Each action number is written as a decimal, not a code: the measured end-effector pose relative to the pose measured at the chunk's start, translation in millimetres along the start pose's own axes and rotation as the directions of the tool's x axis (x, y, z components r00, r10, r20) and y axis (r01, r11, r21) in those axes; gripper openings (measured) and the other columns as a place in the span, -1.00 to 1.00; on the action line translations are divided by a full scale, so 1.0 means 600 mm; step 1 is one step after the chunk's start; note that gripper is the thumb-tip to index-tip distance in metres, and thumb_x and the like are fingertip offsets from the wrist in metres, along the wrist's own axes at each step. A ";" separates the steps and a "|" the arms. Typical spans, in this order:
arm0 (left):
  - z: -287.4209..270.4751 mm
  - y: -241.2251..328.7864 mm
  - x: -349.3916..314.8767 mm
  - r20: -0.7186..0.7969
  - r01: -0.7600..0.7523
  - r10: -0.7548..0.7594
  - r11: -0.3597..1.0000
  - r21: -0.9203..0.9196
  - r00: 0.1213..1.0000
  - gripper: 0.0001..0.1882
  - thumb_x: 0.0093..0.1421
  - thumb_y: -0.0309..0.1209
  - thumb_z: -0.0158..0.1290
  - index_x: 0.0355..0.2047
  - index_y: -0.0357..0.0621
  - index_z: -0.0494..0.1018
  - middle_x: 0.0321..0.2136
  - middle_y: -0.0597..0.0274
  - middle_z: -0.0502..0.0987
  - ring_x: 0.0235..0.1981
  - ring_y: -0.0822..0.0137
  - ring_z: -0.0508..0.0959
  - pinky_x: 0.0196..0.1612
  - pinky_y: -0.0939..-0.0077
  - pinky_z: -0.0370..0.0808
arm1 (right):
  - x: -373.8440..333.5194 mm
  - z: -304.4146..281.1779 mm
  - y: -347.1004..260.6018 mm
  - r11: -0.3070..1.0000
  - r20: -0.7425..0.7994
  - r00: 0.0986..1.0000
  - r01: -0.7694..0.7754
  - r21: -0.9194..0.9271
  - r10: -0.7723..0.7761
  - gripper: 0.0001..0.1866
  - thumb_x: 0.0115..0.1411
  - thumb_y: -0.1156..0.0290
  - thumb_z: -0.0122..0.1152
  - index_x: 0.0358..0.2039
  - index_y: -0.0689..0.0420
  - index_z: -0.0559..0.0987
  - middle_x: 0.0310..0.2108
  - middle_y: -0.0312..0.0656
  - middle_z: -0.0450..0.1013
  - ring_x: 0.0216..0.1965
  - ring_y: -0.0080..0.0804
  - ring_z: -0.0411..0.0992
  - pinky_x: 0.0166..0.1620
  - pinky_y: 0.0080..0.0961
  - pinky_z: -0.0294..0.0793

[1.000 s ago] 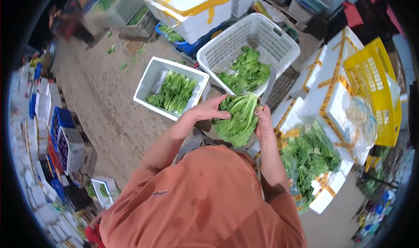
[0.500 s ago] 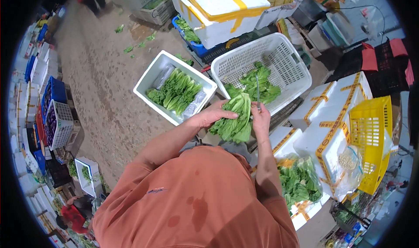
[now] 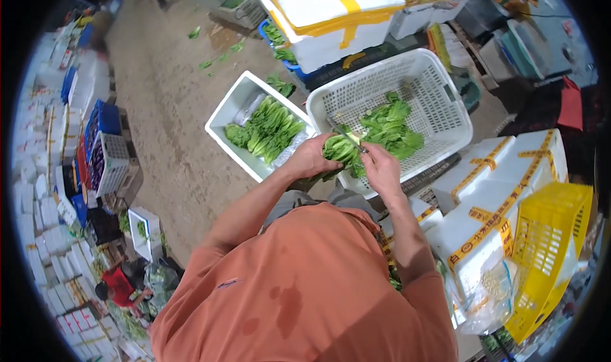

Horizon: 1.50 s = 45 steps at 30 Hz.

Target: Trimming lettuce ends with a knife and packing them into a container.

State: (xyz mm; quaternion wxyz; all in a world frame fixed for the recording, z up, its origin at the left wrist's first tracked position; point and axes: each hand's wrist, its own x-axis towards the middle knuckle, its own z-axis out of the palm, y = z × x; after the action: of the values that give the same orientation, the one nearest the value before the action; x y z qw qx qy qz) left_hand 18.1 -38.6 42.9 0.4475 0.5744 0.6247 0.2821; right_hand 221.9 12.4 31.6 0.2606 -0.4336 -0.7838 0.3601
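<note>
My left hand [image 3: 314, 157] is closed round a head of leafy green lettuce [image 3: 339, 149], its pale cut end toward the white basket. In my right hand [image 3: 381, 168] is a knife [image 3: 345, 133], its thin blade lying across the pale base of the lettuce. Just beyond my hands stands the white slatted basket [image 3: 449, 117], with loose green leaves [image 3: 393, 129] at its bottom. Left of it, a white foam box [image 3: 219, 125] holds several lettuce heads [image 3: 266, 127] laid in a row over clear plastic.
White foam boxes with yellow tape [image 3: 489, 206] and a yellow crate [image 3: 550, 254] stand to my right. A large taped foam box [image 3: 344, 40] rises beyond the basket. Scattered leaves [image 3: 205, 64] lie on the floor. A person in red [image 3: 119, 287] is at lower left.
The lettuce has tilted, its base now turned up toward the basket. My right hand has swung the knife from upright to lying across that base. The whole view has shifted slightly.
</note>
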 end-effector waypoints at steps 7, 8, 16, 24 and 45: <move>0.000 -0.004 -0.003 -0.092 -0.047 0.052 0.998 0.049 0.994 -0.39 -0.18 -0.34 0.27 -0.08 -0.16 0.33 -0.33 -0.02 0.53 -0.28 0.03 0.54 -0.21 0.32 0.45 | 0.033 0.002 0.025 0.993 0.072 0.997 0.019 0.116 -0.028 -0.75 0.08 0.40 0.08 -0.22 0.18 0.52 -0.31 -0.08 0.48 -0.32 -0.11 0.46 -0.26 -0.35 0.44; -0.002 0.000 -0.005 -0.102 -0.042 0.046 0.998 0.049 0.994 -0.39 -0.18 -0.34 0.27 -0.08 -0.16 0.33 -0.33 -0.02 0.53 -0.28 0.03 0.54 -0.21 0.32 0.45 | 0.033 0.003 0.029 0.988 0.072 0.997 0.018 0.154 -0.029 -0.75 0.08 0.40 0.08 -0.22 0.18 0.52 -0.31 -0.08 0.48 -0.33 -0.12 0.46 -0.26 -0.36 0.44; 0.000 0.025 -0.001 -0.123 -0.206 0.207 0.978 0.021 0.971 -0.32 -0.17 -0.40 0.28 0.01 -0.18 0.28 -0.27 0.03 0.51 -0.19 0.12 0.51 -0.09 0.40 0.41 | -0.048 0.003 0.306 0.820 0.150 0.806 -0.568 -0.075 0.572 -0.65 0.09 0.16 -0.04 -0.40 0.18 0.56 -0.55 0.03 0.46 -0.46 -0.09 0.46 -0.34 -0.21 0.37; 0.008 0.010 0.038 -0.016 -0.036 0.033 0.937 -0.346 0.999 -0.32 -0.11 -0.37 0.30 0.02 -0.24 0.27 -0.18 0.25 0.48 -0.16 0.46 0.43 -0.03 0.54 0.34 | 0.046 -0.008 0.070 0.637 0.138 0.886 -0.420 0.646 0.443 -0.82 0.06 0.47 0.17 -0.29 0.21 0.50 -0.62 -0.48 0.30 -0.61 -0.66 0.23 -0.53 -0.64 0.24; -0.017 -0.033 0.022 0.275 0.360 -0.236 0.519 -0.775 0.932 -0.37 0.13 -0.18 0.10 0.14 -0.19 0.20 -0.07 0.18 0.43 -0.12 0.36 0.47 -0.05 0.46 0.42 | 0.094 0.029 0.098 0.934 -0.070 0.942 -0.313 0.175 0.329 -0.66 -0.04 0.30 0.25 -0.22 0.14 0.53 -0.44 -0.19 0.38 -0.40 -0.35 0.33 -0.26 -0.44 0.32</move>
State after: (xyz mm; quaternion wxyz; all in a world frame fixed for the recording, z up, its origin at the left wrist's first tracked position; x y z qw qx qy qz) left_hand 0.5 -27.5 27.0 0.7434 0.2053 0.4813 0.4166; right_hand 210.8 76.8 -19.9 0.2706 -0.5505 -0.6571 0.4382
